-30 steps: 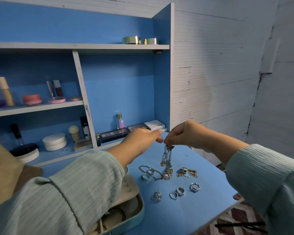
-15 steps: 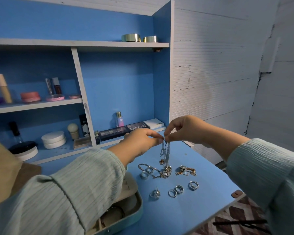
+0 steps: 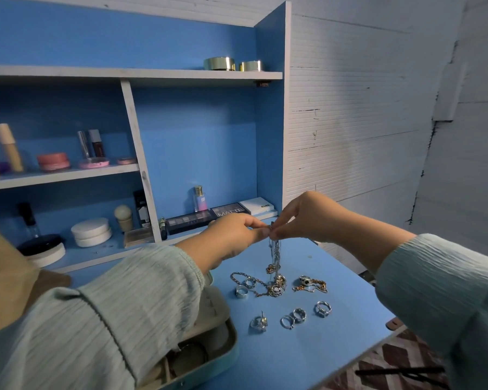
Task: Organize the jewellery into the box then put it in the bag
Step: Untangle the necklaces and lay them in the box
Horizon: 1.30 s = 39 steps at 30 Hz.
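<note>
Nearest, the open jewellery box sits at the blue table's front-left edge, partly under the left sleeve, with loose silver rings just right of it. Farther on, the left hand and right hand meet fingertip to fingertip, both pinching the top of a silver chain necklace. It hangs to the jewellery pile below; cosmetics shelves stand behind.

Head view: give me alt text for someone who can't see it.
Both hands, left hand and right hand, pinch the top of a tangled chain that hangs over loose rings on a blue table. An open jewellery box sits under the left sleeve.
</note>
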### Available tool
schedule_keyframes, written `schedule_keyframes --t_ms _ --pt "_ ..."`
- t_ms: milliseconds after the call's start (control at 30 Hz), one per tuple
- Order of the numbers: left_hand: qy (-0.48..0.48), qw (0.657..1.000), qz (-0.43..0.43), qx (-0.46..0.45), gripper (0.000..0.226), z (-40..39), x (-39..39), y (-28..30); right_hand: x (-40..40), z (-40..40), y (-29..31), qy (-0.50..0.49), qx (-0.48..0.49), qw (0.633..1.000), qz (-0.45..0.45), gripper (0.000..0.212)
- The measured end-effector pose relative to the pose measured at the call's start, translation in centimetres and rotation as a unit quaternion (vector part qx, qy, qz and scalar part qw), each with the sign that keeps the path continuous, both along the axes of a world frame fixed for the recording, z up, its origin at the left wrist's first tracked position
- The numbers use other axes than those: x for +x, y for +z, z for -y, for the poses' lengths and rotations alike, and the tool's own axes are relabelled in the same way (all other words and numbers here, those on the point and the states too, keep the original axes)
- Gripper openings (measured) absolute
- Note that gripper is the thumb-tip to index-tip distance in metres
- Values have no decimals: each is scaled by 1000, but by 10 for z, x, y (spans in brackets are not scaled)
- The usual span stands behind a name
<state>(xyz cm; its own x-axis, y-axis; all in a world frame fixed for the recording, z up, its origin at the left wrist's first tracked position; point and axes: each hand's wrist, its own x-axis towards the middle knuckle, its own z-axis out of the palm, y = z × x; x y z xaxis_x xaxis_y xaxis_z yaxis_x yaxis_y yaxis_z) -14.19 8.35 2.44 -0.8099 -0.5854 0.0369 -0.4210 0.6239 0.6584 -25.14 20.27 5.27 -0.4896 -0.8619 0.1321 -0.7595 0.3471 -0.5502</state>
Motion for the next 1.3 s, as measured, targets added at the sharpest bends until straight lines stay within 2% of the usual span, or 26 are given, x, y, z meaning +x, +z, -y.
schedule_keyframes --t_ms 233,367,500,600,700,933,1033,1133,1233,1300 --pt "-8 1000 -3 -14 11 -4 7 6 1 5 -7 -19 -13 1000 -18 11" --pt "19 997 8 -77 31 6 8 1 -4 -2 -3 18 -13 1000 -20 4" --pt "37 997 -63 -30 44 11 14 -1 -12 -9 0 5 -22 999 37 14" --pt "33 993 -113 -7 43 12 15 0 -15 -9 -3 -11 -29 999 38 11" --pt "16 989 -146 27 40 11 16 2 -18 -12 -6 -31 -58 994 86 9" --pt "15 985 -171 11 39 8 20 1 -24 -16 -13 -63 -114 981 143 15" --pt "8 989 -149 -20 22 5 18 -1 -23 -14 -14 -50 -95 988 115 18" --pt "21 991 -38 -123 12 6 16 -5 -23 -14 -10 -22 -58 997 54 10" --pt "35 984 26 -172 13 2 13 -5 -21 -15 -4 12 21 998 -56 5" --pt "62 981 35 -178 27 -3 9 -4 -19 -13 -3 6 39 993 -109 8"
